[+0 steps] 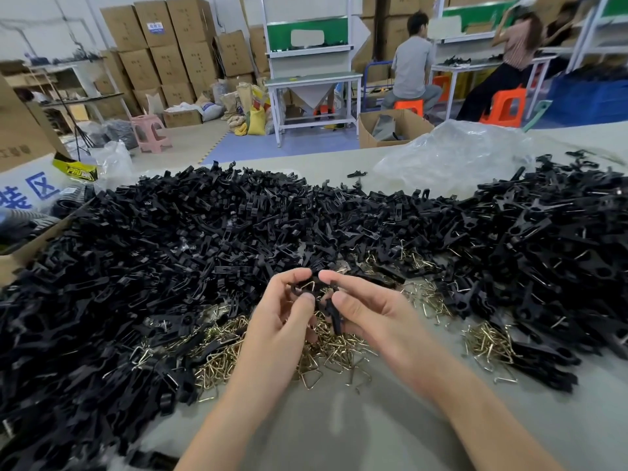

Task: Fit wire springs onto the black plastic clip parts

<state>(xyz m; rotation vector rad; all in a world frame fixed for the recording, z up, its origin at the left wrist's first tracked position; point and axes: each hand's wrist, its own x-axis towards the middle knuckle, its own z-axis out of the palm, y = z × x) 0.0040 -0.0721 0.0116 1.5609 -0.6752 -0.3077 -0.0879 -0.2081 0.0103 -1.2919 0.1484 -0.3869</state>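
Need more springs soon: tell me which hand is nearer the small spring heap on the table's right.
Right. The right hand is left of the spring heap; the left hand is farther left, beyond it.

left hand and right hand meet fingertip to fingertip, fingers curled, pinching.

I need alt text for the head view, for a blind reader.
The left hand and the right hand together pinch one black clip part and a wire spring, over a table heaped with black clip parts and loose springs.
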